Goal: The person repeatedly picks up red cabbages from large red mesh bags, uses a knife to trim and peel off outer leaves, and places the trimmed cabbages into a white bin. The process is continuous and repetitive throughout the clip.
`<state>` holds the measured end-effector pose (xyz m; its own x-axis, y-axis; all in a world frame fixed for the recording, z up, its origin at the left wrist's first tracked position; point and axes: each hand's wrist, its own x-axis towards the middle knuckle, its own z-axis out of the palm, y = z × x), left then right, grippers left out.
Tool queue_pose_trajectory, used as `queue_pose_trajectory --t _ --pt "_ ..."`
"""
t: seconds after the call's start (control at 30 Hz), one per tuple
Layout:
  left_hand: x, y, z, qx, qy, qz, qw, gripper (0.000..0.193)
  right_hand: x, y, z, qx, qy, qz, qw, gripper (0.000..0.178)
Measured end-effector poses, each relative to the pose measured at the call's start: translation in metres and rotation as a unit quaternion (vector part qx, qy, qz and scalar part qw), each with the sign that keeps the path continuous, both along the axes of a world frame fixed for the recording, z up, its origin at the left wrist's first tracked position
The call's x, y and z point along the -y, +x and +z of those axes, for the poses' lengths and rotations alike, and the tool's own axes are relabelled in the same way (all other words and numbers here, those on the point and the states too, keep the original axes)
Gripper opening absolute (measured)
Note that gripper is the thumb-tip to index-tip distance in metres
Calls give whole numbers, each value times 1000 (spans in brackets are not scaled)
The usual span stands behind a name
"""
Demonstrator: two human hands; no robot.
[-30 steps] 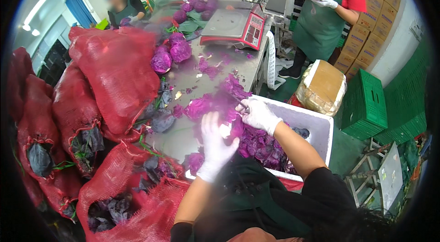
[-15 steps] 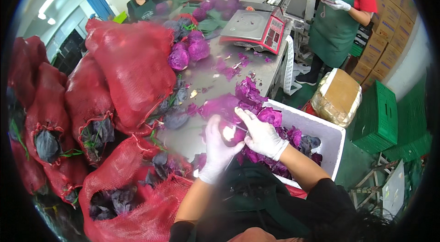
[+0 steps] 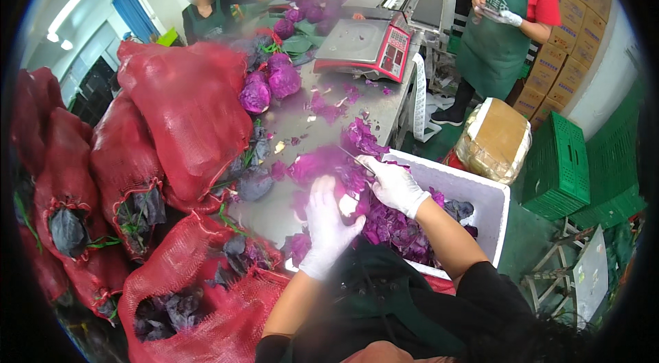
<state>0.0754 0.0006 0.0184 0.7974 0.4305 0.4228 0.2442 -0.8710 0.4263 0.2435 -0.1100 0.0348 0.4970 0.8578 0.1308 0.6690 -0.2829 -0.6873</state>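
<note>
My gloved left hand [image 3: 325,231] is cupped round a red cabbage [image 3: 341,193], whose pale cut stem faces up. My gloved right hand [image 3: 398,188] grips a knife [image 3: 349,153]; its thin blade points up and left, apart from the stem. Loose purple leaves [image 3: 319,164] lie on the steel table just beyond the cabbage. Right under my right forearm stands a white foam box [image 3: 495,215], heaped with trimmed leaves [image 3: 405,236]. Blur in the lens smears part of the cabbage.
Red mesh sacks [image 3: 185,109] of cabbages crowd the left side. Trimmed cabbages [image 3: 283,78] and a scale [image 3: 362,43] occupy the table farther back. Green crates [image 3: 556,167] stand at right. One co-worker [image 3: 504,13] holds a small device; another [image 3: 209,9] reaches toward cabbages.
My right hand with the knife has moved up and away from the stem, and its blade now shows. My left hand has opened out slightly round the cabbage. The far-left co-worker's arm has stretched out.
</note>
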Motion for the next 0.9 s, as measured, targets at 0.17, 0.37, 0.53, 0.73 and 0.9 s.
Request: queue_pose_trajectory --t 0.17,0.37,0.53,0.73,0.9 --pt "-3 0 -2 -2 11 -3 1000 104 5 -5 14 -47 36 83 995 67" --pt "-1 0 1 -17 9 -10 1000 104 -1 6 33 51 -69 130 988 75" --pt "-3 3 0 -34 19 -5 999 105 -12 -11 30 188 -55 78 977 38" --pt "9 3 7 -61 48 -5 997 101 -42 21 24 237 1 -32 971 22" --pt "8 -3 5 -48 43 -6 998 101 -28 16 50 60 -94 15 994 56"
